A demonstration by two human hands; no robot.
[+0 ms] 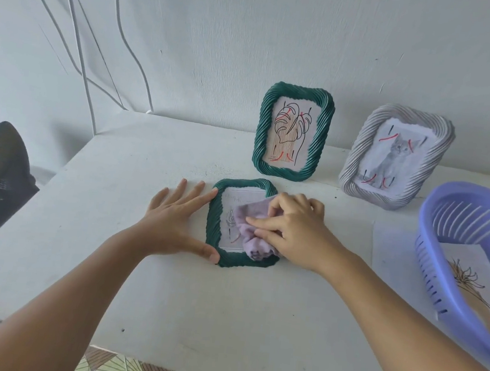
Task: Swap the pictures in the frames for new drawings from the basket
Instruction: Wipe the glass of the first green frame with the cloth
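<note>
Green-framed glass [235, 220] lying flat on the tabletop [184, 293] is being wiped with a lilac cloth [248, 231] bunched in the right hand's [299, 230] curled fingers [264, 224], while being steadied, so it cannot slide, by the left hand's [173, 223] flat, spread fingers [194, 193].

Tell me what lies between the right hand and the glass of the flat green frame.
A crumpled lilac cloth, held by the right hand against the flat green frame; the head view shows it.
</note>
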